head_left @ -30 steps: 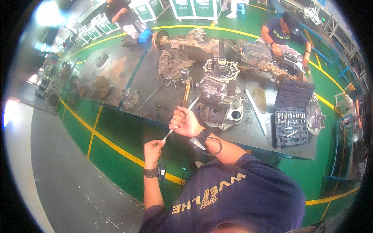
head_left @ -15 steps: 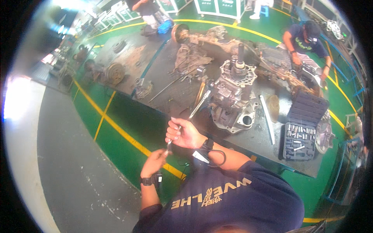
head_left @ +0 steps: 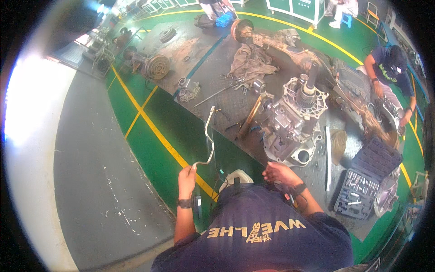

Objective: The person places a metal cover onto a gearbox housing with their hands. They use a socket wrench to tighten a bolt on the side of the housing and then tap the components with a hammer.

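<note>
My left hand [head_left: 186,180] is closed round the lower end of a thin, bent silver metal pipe [head_left: 212,148]. The pipe rises from my fingers in several curves, with a fitting at its top end, and stands out over the floor in front of the bench. My right hand [head_left: 280,175] is apart from the pipe, at the bench's near edge just below the gearbox [head_left: 290,120]. Its fingers are loosely bent and apart, and I see nothing in them. The gearbox stands upright, its geared shaft pointing up.
On the dark workbench [head_left: 213,86] lie a rag [head_left: 251,63], a long rod, a flat metal bar [head_left: 328,158] and a rusty axle [head_left: 299,54]. An opened socket set [head_left: 358,192] sits at right. A co-worker [head_left: 389,72] handles a metal part at the far right.
My right hand has let go of the pipe and moved right toward the gearbox. My left hand keeps hold of the pipe. The view has shifted, so the bench sits farther right.
</note>
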{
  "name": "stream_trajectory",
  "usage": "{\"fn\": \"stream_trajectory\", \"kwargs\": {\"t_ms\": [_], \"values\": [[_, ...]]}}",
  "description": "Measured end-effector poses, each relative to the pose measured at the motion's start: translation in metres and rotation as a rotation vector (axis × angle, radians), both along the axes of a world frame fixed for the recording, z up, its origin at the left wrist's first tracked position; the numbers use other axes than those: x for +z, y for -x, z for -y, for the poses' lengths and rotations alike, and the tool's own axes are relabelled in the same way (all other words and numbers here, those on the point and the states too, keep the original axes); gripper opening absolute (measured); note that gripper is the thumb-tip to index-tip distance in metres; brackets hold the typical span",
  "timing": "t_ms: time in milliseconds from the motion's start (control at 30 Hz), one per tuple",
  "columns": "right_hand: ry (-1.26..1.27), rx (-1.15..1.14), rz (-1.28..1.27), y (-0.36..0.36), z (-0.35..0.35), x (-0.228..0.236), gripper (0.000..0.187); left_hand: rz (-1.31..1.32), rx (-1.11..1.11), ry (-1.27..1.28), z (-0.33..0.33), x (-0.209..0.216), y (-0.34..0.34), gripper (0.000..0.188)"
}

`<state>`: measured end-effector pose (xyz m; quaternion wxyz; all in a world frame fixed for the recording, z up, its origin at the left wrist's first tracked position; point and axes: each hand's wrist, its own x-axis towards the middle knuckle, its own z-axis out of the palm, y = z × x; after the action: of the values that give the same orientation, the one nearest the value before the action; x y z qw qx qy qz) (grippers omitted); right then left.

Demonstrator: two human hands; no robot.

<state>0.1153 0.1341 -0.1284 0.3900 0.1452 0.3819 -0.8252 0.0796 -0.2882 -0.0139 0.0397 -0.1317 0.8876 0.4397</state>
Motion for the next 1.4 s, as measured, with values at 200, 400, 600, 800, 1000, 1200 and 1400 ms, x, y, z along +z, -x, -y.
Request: {"fn": "stream_trajectory", "kwargs": {"t_ms": [200,400,600,800,1000,1200,1400], "values": [[-0.356,-0.240,-0.016,-0.002,-0.030,-0.028,0.039,0.202,0.055,-0.213,-0.004,-0.066,0.116,0.037],[-0.680,-0.400,0.305,-0.008,-0.010,-0.075,0.029,0.221,-0.127,-0.116,0.005,-0.137,0.239,0.042],[-0.751,-0.490,0.307,-0.031,0.052,-0.116,0.024,0.161,-0.393,0.065,0.011,-0.174,0.330,0.046],[-0.861,-0.559,0.465,-0.042,0.117,-0.125,0.022,0.044,-0.431,-0.028,-0.020,-0.206,0.389,0.048],[-1.150,-0.439,0.460,-0.030,0.153,-0.125,0.023,0.318,-0.481,-0.140,-0.002,-0.216,0.424,0.045],[-1.211,-0.359,0.270,-0.035,0.140,-0.159,0.023,0.226,-0.719,0.142,0.023,-0.228,0.434,0.037],[-1.169,-0.452,0.211,-0.014,0.122,-0.141,0.021,0.163,-0.550,0.347,0.037,-0.219,0.449,0.032]]}}
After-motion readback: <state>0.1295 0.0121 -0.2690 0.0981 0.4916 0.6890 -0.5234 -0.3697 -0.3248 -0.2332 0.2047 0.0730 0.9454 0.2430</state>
